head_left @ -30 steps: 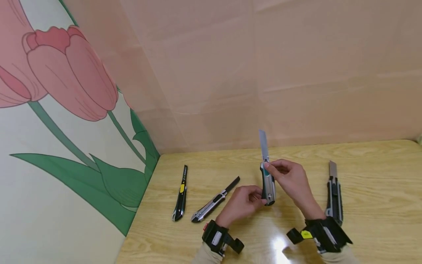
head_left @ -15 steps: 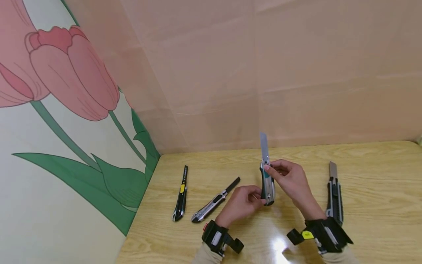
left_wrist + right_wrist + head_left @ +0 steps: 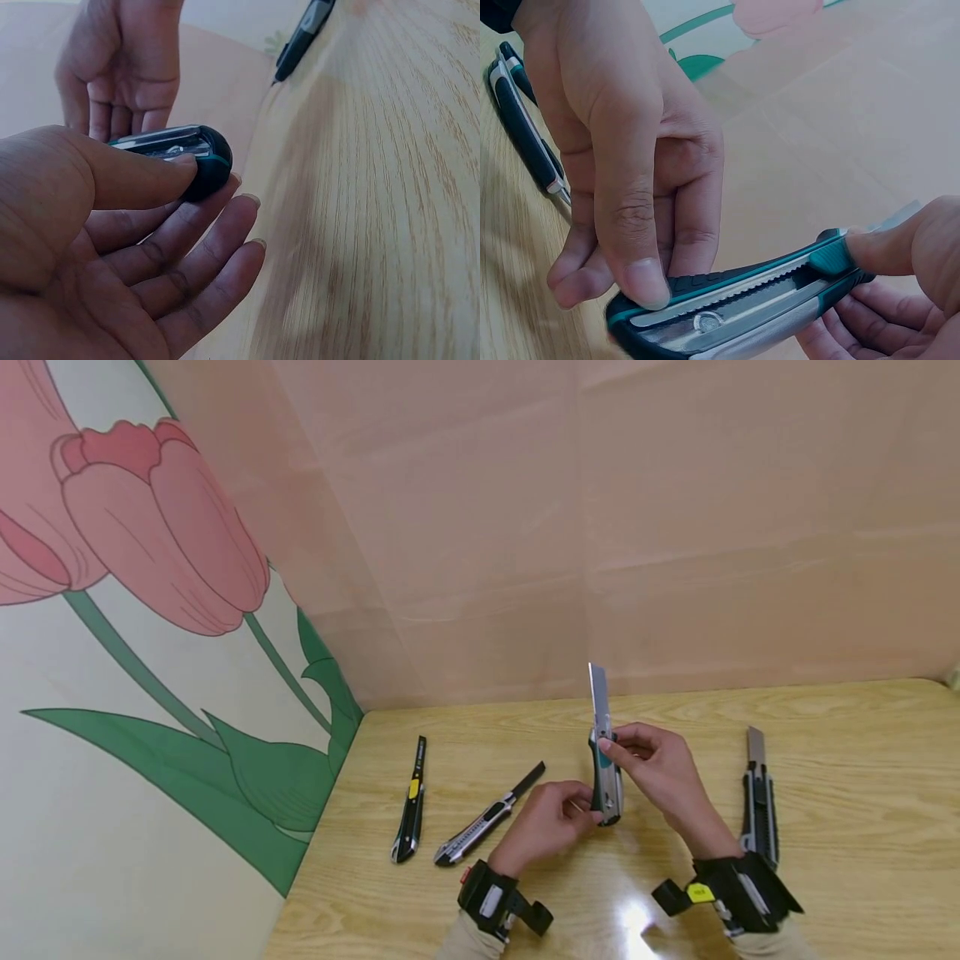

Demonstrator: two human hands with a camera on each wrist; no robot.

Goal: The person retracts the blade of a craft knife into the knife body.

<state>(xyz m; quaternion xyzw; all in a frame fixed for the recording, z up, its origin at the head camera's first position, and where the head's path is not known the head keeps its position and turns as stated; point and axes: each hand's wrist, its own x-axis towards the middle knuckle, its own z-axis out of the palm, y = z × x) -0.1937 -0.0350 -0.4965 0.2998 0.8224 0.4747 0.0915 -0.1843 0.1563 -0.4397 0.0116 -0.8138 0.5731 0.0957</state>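
Note:
A utility knife (image 3: 611, 793) with a dark green and silver handle stands nearly upright between both hands, its long blade (image 3: 599, 689) extended upward. My left hand (image 3: 551, 822) pinches the butt end, thumb against fingers; the left wrist view shows the rounded end (image 3: 216, 163) past that thumb. My right hand (image 3: 663, 768) grips the upper handle, and its thumb presses the teal slider (image 3: 831, 257) in the right wrist view. That view also shows the toothed slot along the handle. Part of the blade is hidden there behind the right thumb.
On the wooden table (image 3: 862, 777) lie a black knife with a yellow slider (image 3: 409, 806) and a silver-black knife (image 3: 476, 831) at the left. A wider black cutter (image 3: 761, 802) lies right of my right hand. A pink-beige sheet (image 3: 480, 568) covers the area behind.
My right thumb and the slider have shifted slightly down the handle, and the blade tip stands a little lower. The left hand keeps its hold on the butt end.

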